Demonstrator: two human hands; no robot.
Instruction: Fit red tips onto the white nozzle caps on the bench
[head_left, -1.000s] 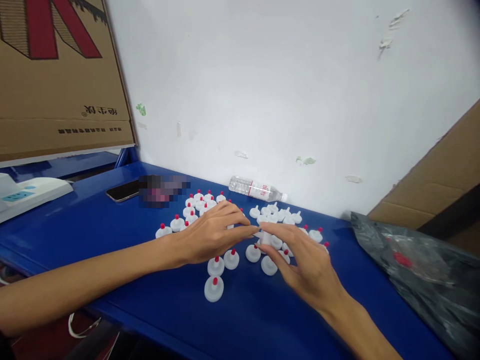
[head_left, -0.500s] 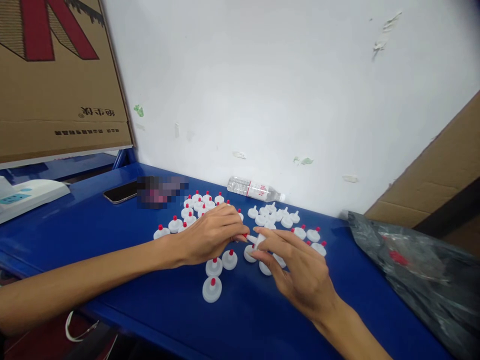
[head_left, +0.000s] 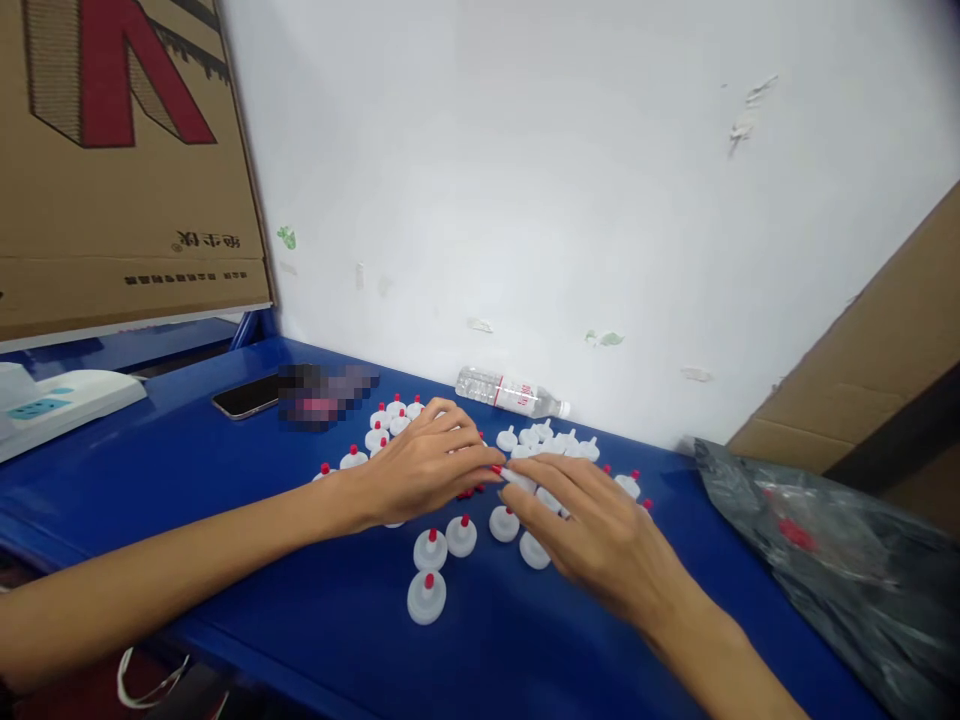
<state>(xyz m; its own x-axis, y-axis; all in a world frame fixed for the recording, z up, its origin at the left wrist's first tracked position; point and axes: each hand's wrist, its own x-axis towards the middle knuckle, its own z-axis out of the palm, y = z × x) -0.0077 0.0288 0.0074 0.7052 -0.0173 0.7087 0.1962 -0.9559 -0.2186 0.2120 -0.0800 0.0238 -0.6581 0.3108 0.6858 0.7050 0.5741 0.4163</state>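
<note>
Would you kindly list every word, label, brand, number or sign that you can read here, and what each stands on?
"®": cardboard box at left, beside upside-down Chinese characters, perhaps "绝尘侠", too blurred to be sure.
Small row of print on the same box: upside down, too small to read.
Large red shape on the box: cut off, no legible word.
Bottle label: red print, too small to read.

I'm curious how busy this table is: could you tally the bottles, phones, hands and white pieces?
White pieces: at least 20, some hidden
Hands: 2, left hand and right hand
Bottles: 1
Phones: 1
Total: at least 24
</note>
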